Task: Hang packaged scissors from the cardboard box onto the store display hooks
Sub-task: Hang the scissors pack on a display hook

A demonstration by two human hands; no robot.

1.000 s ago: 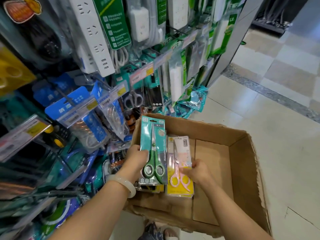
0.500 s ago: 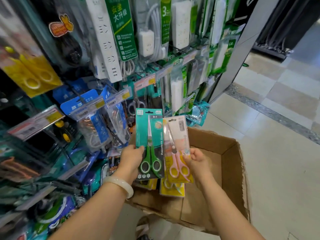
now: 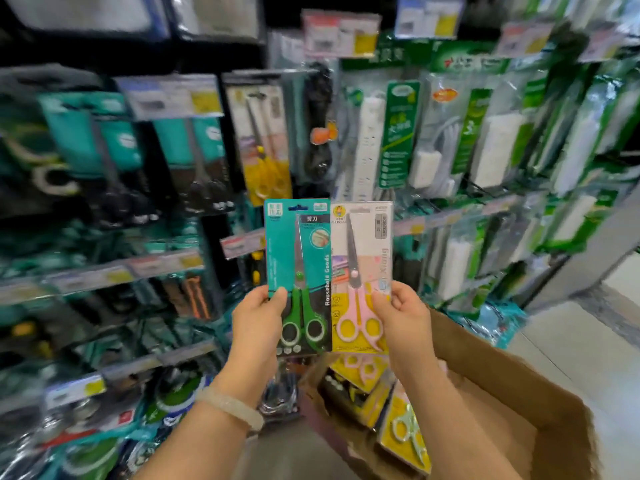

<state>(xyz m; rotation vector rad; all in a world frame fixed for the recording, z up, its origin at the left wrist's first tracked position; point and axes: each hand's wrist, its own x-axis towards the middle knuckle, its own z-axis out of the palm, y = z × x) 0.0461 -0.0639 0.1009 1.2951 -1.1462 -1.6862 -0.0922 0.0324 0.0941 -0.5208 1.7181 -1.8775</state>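
Note:
My left hand [image 3: 258, 318] grips the lower left edge of a teal pack of green-handled scissors [image 3: 299, 265], held upright at chest height. My right hand [image 3: 403, 315] grips the lower right edge of a white-and-yellow pack of pink-handled scissors [image 3: 362, 268], side by side with the teal one. Below my hands the cardboard box [image 3: 512, 400] holds several more yellow scissor packs [image 3: 405, 427]. Behind the packs the display wall carries hanging scissors, among them a yellow-handled pack [image 3: 263, 143] and teal packs [image 3: 194, 147].
Power strips in green-and-white packaging [image 3: 398, 133] hang on the right part of the wall. Price-tag rails [image 3: 239, 245] stick out from the hooks. Tiled floor [image 3: 585, 355] lies to the right of the box. The picture is blurred from head motion.
Both hands have lifted their scissor packs up out of the box to the height of the display. The view has swung up and left toward the hanging scissors.

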